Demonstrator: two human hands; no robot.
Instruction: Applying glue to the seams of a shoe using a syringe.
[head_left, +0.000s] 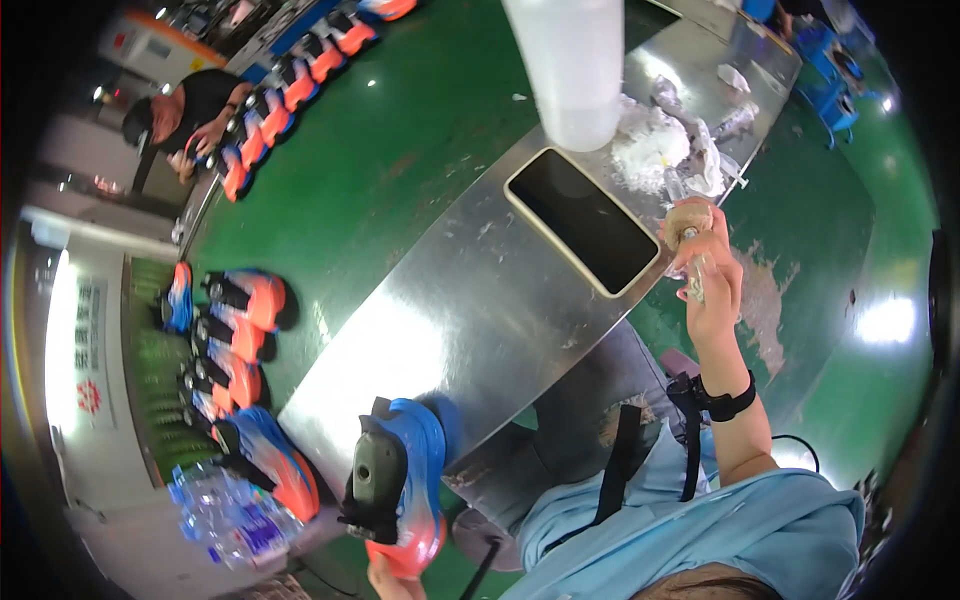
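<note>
My left hand is closed around the orange end of a blue-and-orange sports shoe, held beside the near left end of the metal table. A dark shoe last with a round hole fills the shoe's opening. Over the table's right edge, my right hand is closed, with a small tan rounded thing at its fingers; its kind is unclear. Just beyond these fingers is a clear tube-like piece. A white pile of crumpled material lies past it, next to a syringe-like piece.
On the metal table lie a phone in a pale case and a tall white translucent container. Several more shoes line the left side, near wrapped water bottles. Another person works at the far left.
</note>
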